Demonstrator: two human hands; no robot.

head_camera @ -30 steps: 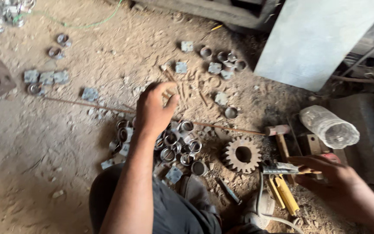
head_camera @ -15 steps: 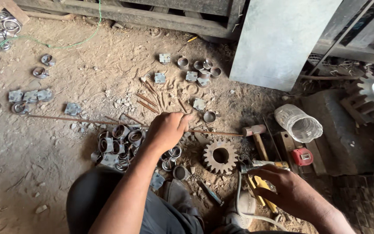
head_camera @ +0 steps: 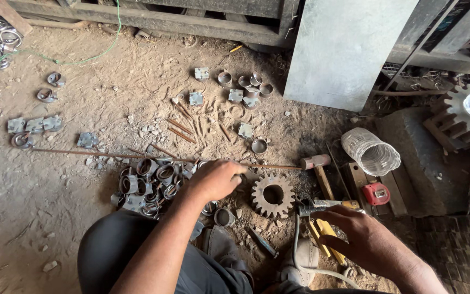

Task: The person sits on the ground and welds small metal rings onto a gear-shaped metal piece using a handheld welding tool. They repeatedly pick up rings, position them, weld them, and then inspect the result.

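Head view: the left hand (head_camera: 217, 179) curls loosely over the edge of a heap of metal rings (head_camera: 148, 182) on the dirt, just beside a gear (head_camera: 272, 194); whether it pinches one I cannot tell. The right hand (head_camera: 354, 231) closes on a yellow-handled tool (head_camera: 325, 218), keeping it ready.

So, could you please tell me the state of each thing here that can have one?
Left hand: closed, resting by the ring pile.
Right hand: resting on the yellow tool.
Gear: flat on the ground.
Hammer: lying down, unheld.
Clear bottle: on its side.
Tape measure: retracted.
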